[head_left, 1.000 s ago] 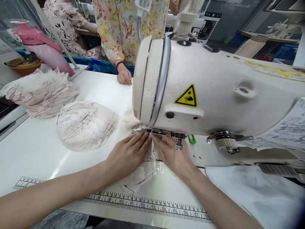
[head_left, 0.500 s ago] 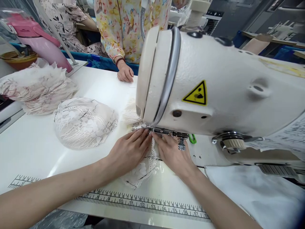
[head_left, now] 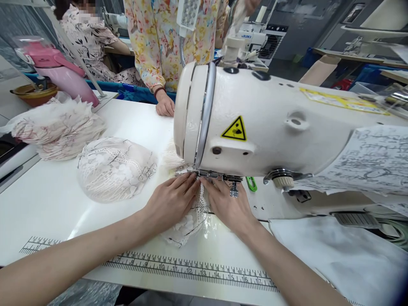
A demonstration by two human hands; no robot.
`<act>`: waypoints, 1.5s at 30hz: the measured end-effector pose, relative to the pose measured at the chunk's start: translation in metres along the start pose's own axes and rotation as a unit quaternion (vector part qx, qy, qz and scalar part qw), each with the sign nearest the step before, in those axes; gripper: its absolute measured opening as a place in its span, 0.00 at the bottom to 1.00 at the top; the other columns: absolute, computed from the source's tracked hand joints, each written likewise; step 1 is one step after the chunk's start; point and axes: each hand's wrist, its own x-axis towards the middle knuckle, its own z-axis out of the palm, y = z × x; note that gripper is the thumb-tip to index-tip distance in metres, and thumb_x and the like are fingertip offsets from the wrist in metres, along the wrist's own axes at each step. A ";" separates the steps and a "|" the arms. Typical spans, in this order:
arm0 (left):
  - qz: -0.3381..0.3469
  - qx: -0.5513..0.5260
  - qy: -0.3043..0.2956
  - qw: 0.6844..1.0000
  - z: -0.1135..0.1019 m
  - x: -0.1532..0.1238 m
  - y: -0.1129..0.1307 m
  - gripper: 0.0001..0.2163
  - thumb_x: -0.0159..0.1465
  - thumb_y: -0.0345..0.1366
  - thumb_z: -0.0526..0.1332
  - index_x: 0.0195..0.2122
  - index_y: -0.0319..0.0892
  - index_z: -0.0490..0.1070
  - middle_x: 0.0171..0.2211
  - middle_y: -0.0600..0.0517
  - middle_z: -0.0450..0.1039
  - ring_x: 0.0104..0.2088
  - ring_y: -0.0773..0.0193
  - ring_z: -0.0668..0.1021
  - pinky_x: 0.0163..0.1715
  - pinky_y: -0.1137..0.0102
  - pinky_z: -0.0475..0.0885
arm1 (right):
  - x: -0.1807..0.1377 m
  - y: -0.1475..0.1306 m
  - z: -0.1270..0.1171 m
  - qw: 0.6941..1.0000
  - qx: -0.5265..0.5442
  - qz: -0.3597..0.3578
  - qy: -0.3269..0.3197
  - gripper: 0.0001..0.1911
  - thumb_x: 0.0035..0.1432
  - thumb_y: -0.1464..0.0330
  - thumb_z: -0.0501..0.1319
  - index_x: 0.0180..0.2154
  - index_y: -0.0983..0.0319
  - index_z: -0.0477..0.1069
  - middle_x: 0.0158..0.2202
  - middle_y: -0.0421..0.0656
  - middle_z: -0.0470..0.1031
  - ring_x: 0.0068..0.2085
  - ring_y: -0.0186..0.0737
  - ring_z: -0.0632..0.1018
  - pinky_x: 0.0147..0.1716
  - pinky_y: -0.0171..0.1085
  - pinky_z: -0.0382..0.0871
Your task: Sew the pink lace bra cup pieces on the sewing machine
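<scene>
My left hand [head_left: 174,197] lies on a white lace piece [head_left: 183,229], fingers stretched out and side by side, their tips at the presser foot of the sewing machine [head_left: 255,140]. Its thumb is hidden. On the other side of the lace's scalloped edge, my right hand [head_left: 228,202] rests flat, its fingers partly covered by the metal attachment [head_left: 219,175] under the machine head. The lace, with dark thread ends on it, runs between both hands toward the needle area. The needle itself is hidden.
To the left sit a rounded lace piece [head_left: 116,170] and a heap of gathered lace [head_left: 60,127], near a pink bottle [head_left: 60,72]. A green thread snip [head_left: 251,183] lies beyond my right hand. Across the table, a co-worker's hand [head_left: 165,105] rests. A ruler strip [head_left: 191,272] marks the front.
The camera view has shifted, so the machine appears lower and further left. My hands stay at the presser foot, and the lace's near tip seems slightly closer to it.
</scene>
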 end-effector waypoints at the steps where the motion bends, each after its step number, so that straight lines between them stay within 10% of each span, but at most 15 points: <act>1: 0.002 0.001 0.005 1.000 -0.001 0.001 0.000 0.16 0.71 0.32 0.50 0.54 0.30 0.68 0.52 0.40 0.72 0.51 0.52 0.75 0.45 0.60 0.75 | 0.000 0.000 -0.002 1.000 0.010 0.003 0.007 0.21 0.62 0.76 0.52 0.54 0.57 0.69 0.50 0.46 0.76 0.41 0.43 0.76 0.35 0.40 0.67; 6: 0.019 -0.022 0.028 0.999 -0.025 0.003 -0.004 0.11 0.71 0.32 0.53 0.46 0.36 0.73 0.46 0.46 0.76 0.45 0.57 0.78 0.39 0.63 0.75 | 0.004 0.004 -0.014 0.990 0.092 -0.038 0.095 0.18 0.59 0.82 0.49 0.41 0.61 0.73 0.41 0.42 0.78 0.35 0.35 0.74 0.34 0.36 0.63; 10: 0.180 -0.082 0.021 0.980 -0.051 -0.017 -0.004 0.17 0.70 0.47 0.54 0.40 0.37 0.73 0.41 0.47 0.76 0.37 0.60 0.77 0.27 0.67 0.70 | 0.005 0.006 -0.016 0.973 0.161 -0.111 0.125 0.19 0.52 0.86 0.47 0.32 0.63 0.71 0.33 0.40 0.77 0.34 0.33 0.73 0.31 0.34 0.59; 13: 0.241 -0.039 -0.004 0.970 -0.058 -0.039 0.004 0.11 0.68 0.38 0.57 0.41 0.36 0.73 0.45 0.45 0.74 0.43 0.58 0.76 0.26 0.69 0.70 | 0.003 0.007 -0.014 0.966 0.200 -0.121 0.107 0.18 0.51 0.86 0.47 0.30 0.63 0.69 0.31 0.39 0.75 0.35 0.33 0.72 0.31 0.34 0.57; 17: 0.095 -0.105 -0.002 0.990 -0.064 -0.047 0.008 0.11 0.67 0.23 0.50 0.45 0.33 0.69 0.44 0.44 0.74 0.43 0.60 0.77 0.29 0.72 0.72 | 0.003 0.009 -0.016 0.957 0.259 -0.112 0.069 0.13 0.50 0.79 0.50 0.35 0.62 0.69 0.32 0.41 0.74 0.39 0.38 0.72 0.33 0.36 0.57; 22: -0.093 -0.216 -0.071 0.969 -0.077 -0.016 -0.009 0.10 0.72 0.37 0.49 0.38 0.39 0.67 0.31 0.52 0.71 0.25 0.68 0.74 0.21 0.74 0.65 | 0.005 0.010 -0.018 0.952 0.279 -0.118 0.040 0.11 0.50 0.74 0.53 0.37 0.63 0.68 0.32 0.42 0.73 0.40 0.41 0.71 0.32 0.37 0.57; 26: -0.012 -0.217 -0.120 0.969 -0.059 0.002 -0.014 0.10 0.67 0.42 0.59 0.42 0.40 0.68 0.30 0.53 0.71 0.28 0.63 0.75 0.25 0.71 0.65 | 0.004 0.011 -0.015 0.942 0.299 -0.130 0.080 0.06 0.54 0.75 0.55 0.34 0.61 0.69 0.35 0.39 0.75 0.42 0.37 0.72 0.33 0.35 0.58; 30: 0.072 -0.173 -0.009 0.982 -0.031 0.001 -0.009 0.09 0.70 0.33 0.53 0.34 0.39 0.69 0.27 0.52 0.70 0.25 0.64 0.72 0.27 0.69 0.64 | 0.003 0.012 -0.015 0.946 0.289 -0.133 0.055 0.06 0.57 0.72 0.56 0.36 0.61 0.70 0.40 0.41 0.76 0.46 0.40 0.73 0.34 0.36 0.61; 38: 0.039 -0.134 0.075 0.987 -0.020 -0.007 -0.005 0.09 0.66 0.22 0.52 0.33 0.39 0.69 0.24 0.55 0.69 0.22 0.66 0.69 0.24 0.69 0.61 | 0.007 0.015 -0.014 0.937 0.297 -0.169 0.070 0.08 0.64 0.75 0.56 0.40 0.61 0.73 0.41 0.40 0.79 0.48 0.37 0.76 0.47 0.39 0.72; 45: 0.062 -0.128 0.066 0.988 -0.018 -0.010 -0.005 0.12 0.64 0.22 0.49 0.42 0.34 0.70 0.46 0.45 0.76 0.49 0.57 0.77 0.47 0.63 0.76 | 0.012 0.012 -0.020 0.931 0.303 -0.165 0.122 0.05 0.62 0.76 0.59 0.38 0.63 0.73 0.34 0.39 0.79 0.39 0.32 0.79 0.51 0.36 0.73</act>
